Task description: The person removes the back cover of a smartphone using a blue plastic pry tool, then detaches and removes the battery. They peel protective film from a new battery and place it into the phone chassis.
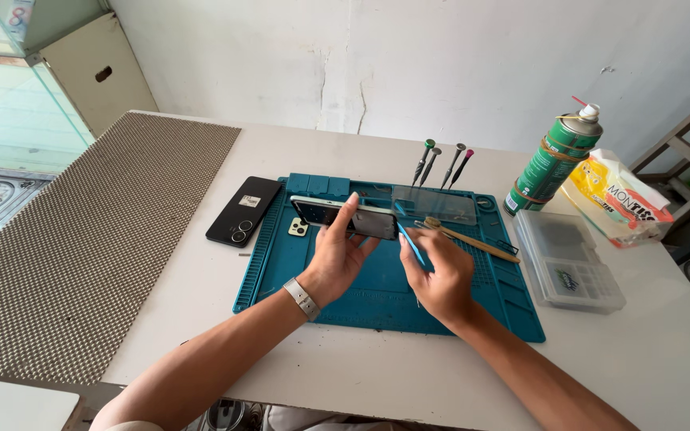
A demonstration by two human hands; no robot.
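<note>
Gripped in the left hand, fingers wrapped round its near edge w/ thumb up the side, is a phone, tilted up on edge above the teal repair mat, screen side facing away from the camera. Right hand is closed in a pinch on a thin blue pry tool, its tip right at the phone's lower right corner; can't tell whether it's actually in the seam. Left wrist has a metal watch band. Just behind the phone, on the mat, lies a pale green back cover w/ camera cut-outs, mostly hidden by the phone. Off the mat's left edge, flat on the white table, sits a black phone, back side up, well apart from both hands. At the mat's rear: a clear glass panel, approx. four screwdrivers standing upright, and a wooden-handled brush lying just beyond the right hand. Right of the mat: clear plastic parts box, green spray can, yellow and white bag. Woven brown mat covers the table's left part.
</note>
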